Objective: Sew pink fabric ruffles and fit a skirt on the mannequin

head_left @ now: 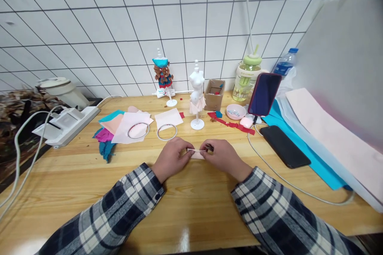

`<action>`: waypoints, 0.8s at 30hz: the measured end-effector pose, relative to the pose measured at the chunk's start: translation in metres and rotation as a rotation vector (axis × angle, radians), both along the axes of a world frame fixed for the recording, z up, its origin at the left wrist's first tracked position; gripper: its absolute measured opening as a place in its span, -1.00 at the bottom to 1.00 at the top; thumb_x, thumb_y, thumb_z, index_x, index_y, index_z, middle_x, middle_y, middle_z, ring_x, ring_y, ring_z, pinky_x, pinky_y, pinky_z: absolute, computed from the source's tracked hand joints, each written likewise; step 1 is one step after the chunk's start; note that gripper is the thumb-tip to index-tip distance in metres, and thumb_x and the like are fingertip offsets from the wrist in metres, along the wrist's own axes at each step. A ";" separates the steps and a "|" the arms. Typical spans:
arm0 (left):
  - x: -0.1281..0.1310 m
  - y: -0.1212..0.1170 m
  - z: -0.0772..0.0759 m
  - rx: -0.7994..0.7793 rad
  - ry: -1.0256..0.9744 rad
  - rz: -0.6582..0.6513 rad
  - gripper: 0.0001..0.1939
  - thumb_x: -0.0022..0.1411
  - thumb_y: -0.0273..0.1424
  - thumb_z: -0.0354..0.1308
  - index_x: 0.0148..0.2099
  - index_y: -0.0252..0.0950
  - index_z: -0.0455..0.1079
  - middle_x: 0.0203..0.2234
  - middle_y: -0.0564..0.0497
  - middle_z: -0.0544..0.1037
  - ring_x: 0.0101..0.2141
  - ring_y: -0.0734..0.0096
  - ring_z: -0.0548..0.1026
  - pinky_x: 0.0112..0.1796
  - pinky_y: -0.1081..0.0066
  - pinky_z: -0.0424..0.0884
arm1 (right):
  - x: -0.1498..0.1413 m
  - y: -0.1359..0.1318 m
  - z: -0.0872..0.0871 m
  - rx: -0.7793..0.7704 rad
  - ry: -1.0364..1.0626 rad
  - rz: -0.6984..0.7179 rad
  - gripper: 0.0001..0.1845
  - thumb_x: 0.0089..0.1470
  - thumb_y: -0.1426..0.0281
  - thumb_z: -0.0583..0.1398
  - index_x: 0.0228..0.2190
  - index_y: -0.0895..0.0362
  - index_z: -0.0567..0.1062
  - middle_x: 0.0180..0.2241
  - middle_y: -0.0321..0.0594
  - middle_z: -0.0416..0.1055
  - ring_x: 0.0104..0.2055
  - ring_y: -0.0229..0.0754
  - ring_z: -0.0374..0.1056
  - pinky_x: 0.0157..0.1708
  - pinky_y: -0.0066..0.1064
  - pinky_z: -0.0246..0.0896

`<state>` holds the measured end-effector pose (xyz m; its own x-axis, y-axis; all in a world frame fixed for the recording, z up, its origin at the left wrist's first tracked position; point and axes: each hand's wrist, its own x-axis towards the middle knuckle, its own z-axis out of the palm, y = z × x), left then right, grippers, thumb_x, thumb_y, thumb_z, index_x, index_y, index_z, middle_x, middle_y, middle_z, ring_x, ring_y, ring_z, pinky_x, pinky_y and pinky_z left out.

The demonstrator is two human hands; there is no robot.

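Note:
My left hand (175, 157) and my right hand (224, 154) meet at the middle of the table. Thumb and fingers of each pinch one end of a small pale pink piece of crepe paper (197, 155), whose upper edge looks folded. Something dark, perhaps a scissors handle, pokes out at my right fingers; I cannot make out what it is. Just beyond the hands stands a white mini mannequin (196, 77) with a ruffled pale pink skirt (197, 104) round its hips. Two metal rings, a left one (128, 131) and a right one (158, 133), lie on pale sheets.
Behind stands a dressed mannequin (163, 71). A cardboard box (214, 101), pink bowl (236, 112), red strips (239, 127), propped phone (265, 95) and black phone (285, 146) are to the right. Coloured scraps (106, 149) and a power strip (68, 125) lie left.

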<state>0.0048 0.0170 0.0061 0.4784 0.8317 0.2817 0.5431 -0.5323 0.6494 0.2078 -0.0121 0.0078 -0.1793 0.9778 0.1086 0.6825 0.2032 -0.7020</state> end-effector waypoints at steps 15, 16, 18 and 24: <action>0.027 -0.026 -0.011 -0.829 -0.848 0.198 -0.71 0.01 -0.27 0.34 -0.25 -0.35 0.52 -0.36 -0.06 0.59 -0.38 0.41 0.45 -0.40 0.47 0.29 | -0.021 -0.006 -0.006 -0.182 0.621 -0.219 -0.72 -0.06 0.23 0.24 -0.36 0.18 0.53 -0.41 -0.18 0.53 -0.47 -0.24 0.34 -0.43 -0.40 0.24; 0.026 -0.025 -0.010 -0.816 -0.820 0.193 -0.70 0.02 -0.27 0.34 -0.23 -0.36 0.52 -0.35 -0.07 0.60 -0.38 0.39 0.46 -0.39 0.46 0.29 | -0.019 -0.006 -0.006 -0.188 0.610 -0.189 -0.70 -0.05 0.22 0.24 -0.32 0.18 0.54 -0.39 -0.18 0.54 -0.49 -0.26 0.33 -0.45 -0.41 0.23; 0.024 -0.023 -0.007 -0.772 -0.750 0.180 -0.68 0.04 -0.26 0.32 -0.19 -0.36 0.52 -0.34 -0.08 0.61 -0.35 0.35 0.49 -0.36 0.44 0.32 | -0.018 -0.005 -0.005 -0.171 0.532 -0.146 -0.64 -0.07 0.19 0.27 -0.26 0.17 0.54 -0.35 -0.19 0.54 -0.53 -0.29 0.29 -0.49 -0.42 0.20; 0.018 -0.017 -0.002 -0.661 -0.605 0.165 -0.74 0.03 -0.29 0.31 -0.26 -0.37 0.51 -0.34 -0.07 0.62 -0.33 0.29 0.51 -0.25 0.37 0.37 | -0.017 -0.006 -0.003 -0.117 0.409 -0.168 -0.83 -0.07 0.30 0.26 -0.42 0.15 0.52 -0.46 -0.25 0.50 -0.45 -0.25 0.33 -0.42 -0.43 0.19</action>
